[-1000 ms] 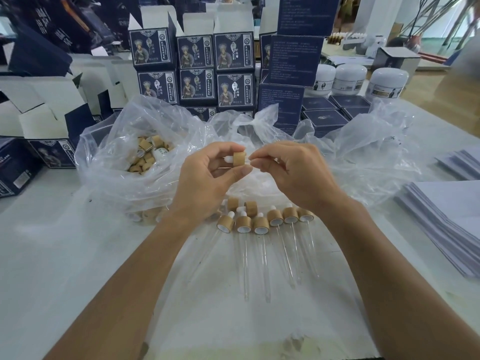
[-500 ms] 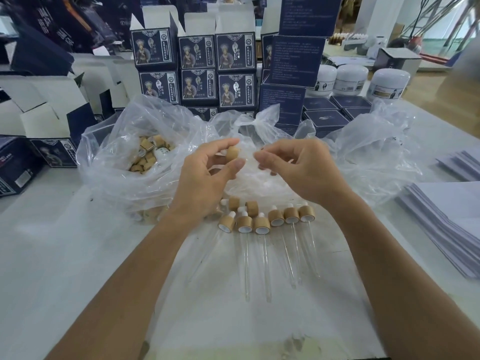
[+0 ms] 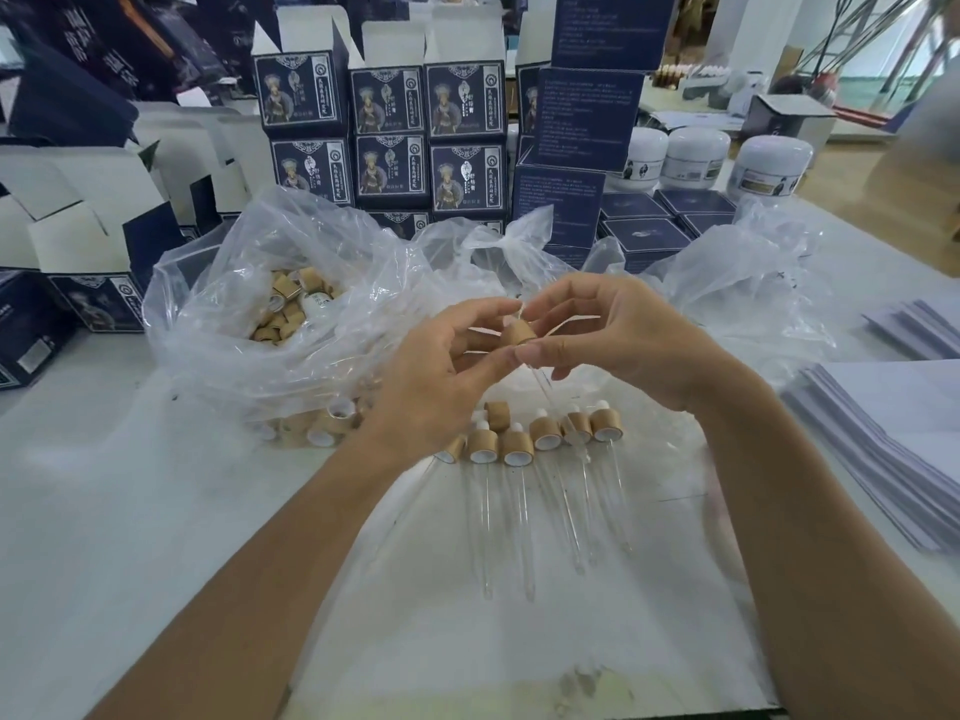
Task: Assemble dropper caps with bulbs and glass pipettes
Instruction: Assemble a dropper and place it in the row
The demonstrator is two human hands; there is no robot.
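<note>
Between my two hands sits a tan bamboo dropper cap (image 3: 517,333) with a white bulb tip at its top. My left hand (image 3: 441,376) pinches the cap between thumb and fingers. My right hand (image 3: 618,340) holds a thin glass pipette (image 3: 543,383) that hangs down from under the cap. Below my hands, several finished droppers (image 3: 545,434) lie in a row on the white table (image 3: 130,511), glass stems pointing toward me. A clear plastic bag (image 3: 249,324) at the left holds several loose bamboo caps (image 3: 291,309).
Stacked dark blue printed boxes (image 3: 389,137) and open cartons (image 3: 78,236) stand behind the bags. White jars (image 3: 696,155) sit at the back right. Piles of white paper sheets (image 3: 893,439) lie at the right. A second crumpled plastic bag (image 3: 737,293) lies right of my hands.
My hands were apart half a second ago, the left holding the cap alone. They have come together, and a glass pipette now hangs below the cap.
</note>
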